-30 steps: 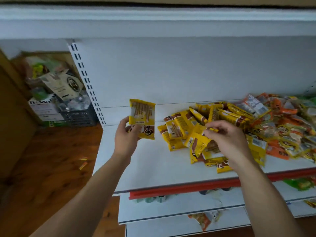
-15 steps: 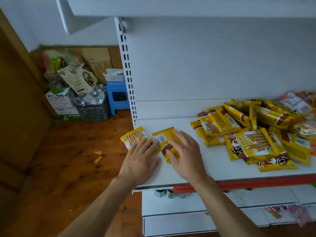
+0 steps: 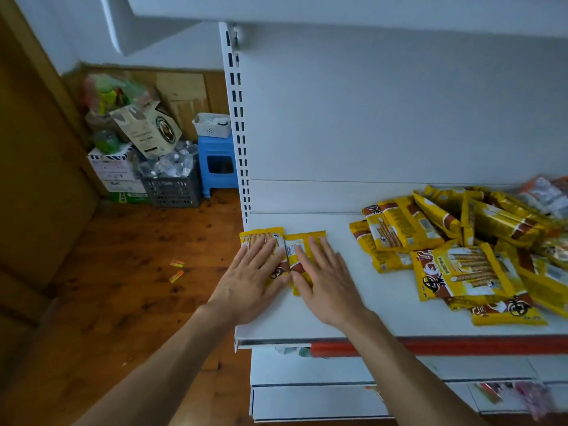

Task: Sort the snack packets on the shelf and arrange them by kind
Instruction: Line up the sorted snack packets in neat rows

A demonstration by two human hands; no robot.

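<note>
Two yellow snack packets lie flat, side by side, at the left end of the white shelf (image 3: 384,312). My left hand (image 3: 249,284) presses flat on the left packet (image 3: 261,236), fingers straight. My right hand (image 3: 329,281) presses flat on the right packet (image 3: 302,241), its label side up. A loose heap of yellow packets (image 3: 461,241) of the same kind covers the shelf's right part. Orange-and-white packets (image 3: 544,195) show blurred at the far right.
A slotted white upright (image 3: 236,118) marks the shelf's left edge, with an upper shelf overhead. Lower shelves hold a few packets (image 3: 522,395). On the wooden floor to the left stand a blue stool (image 3: 216,164), a grey crate (image 3: 172,189), boxes and two small wrappers (image 3: 176,270).
A second ago my left hand held one packet up and my right picked from the heap. Both packets now lie flat at the shelf's left end under my hands, straighter than half a second ago.
</note>
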